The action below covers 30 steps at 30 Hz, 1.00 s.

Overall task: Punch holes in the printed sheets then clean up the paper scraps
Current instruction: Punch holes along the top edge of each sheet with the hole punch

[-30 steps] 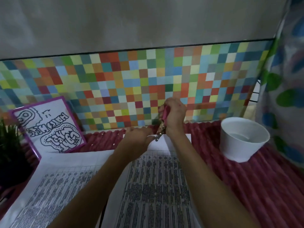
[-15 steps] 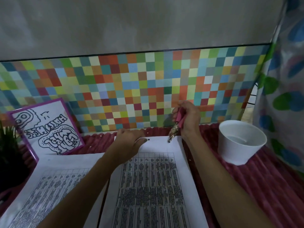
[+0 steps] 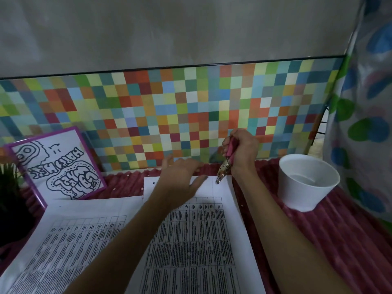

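Head view: thin white printed paper sheet (image 3: 191, 240), light & floppy, best pinned flat nr far edge of tabletop (image 3: 318, 240) w/ left hand (image 3: 182, 177) as now; right hand (image 3: 244, 153) grip wrapped on pink-handled metal plier punch (image 3: 226, 164).

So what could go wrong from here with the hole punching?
The left hand lies flat on the printed sheet, close to the nose of the hole punch that the right hand grips, so a squeeze might nip a finger. Paper scraps dot the ribbed red cloth and may lodge in its grooves. The white bowl stands near the right forearm; a careless swing could knock it.
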{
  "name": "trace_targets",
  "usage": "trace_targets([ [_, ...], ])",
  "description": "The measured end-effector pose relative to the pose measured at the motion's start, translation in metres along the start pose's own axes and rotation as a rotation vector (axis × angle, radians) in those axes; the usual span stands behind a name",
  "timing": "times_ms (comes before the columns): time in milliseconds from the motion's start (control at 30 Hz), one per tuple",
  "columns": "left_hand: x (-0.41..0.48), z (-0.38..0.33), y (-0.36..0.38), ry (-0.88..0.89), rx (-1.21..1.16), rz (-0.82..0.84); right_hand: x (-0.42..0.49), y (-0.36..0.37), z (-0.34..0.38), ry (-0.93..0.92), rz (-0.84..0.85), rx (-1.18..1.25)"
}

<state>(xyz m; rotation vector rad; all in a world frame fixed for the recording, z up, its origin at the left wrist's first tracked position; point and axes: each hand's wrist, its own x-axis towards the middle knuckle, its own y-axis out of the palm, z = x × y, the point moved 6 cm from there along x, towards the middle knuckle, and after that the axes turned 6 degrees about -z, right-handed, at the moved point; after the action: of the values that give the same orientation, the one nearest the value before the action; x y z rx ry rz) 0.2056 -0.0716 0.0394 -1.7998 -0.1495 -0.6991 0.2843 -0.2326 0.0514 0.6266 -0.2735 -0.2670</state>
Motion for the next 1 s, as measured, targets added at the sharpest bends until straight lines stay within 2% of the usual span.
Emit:
trace_targets([
  [233,0.012,-0.016,0.02,-0.093,-0.192,-0.002,0.002,-0.004,0.0,0.007,0.011,0.001],
  [367,0.01,-0.015,0.021,-0.099,-0.225,-0.001,0.004,-0.005,-0.004,0.052,0.026,0.003],
  [700,0.009,-0.013,0.021,-0.089,-0.255,-0.029,0.0,0.001,0.0,0.021,0.064,0.001],
  [833,0.008,-0.013,0.02,-0.077,-0.27,-0.048,-0.001,0.002,-0.001,0.027,0.05,0.011],
  [1000,0.007,-0.014,0.022,-0.054,-0.28,-0.062,-0.001,-0.004,-0.003,0.023,-0.048,-0.027],
])
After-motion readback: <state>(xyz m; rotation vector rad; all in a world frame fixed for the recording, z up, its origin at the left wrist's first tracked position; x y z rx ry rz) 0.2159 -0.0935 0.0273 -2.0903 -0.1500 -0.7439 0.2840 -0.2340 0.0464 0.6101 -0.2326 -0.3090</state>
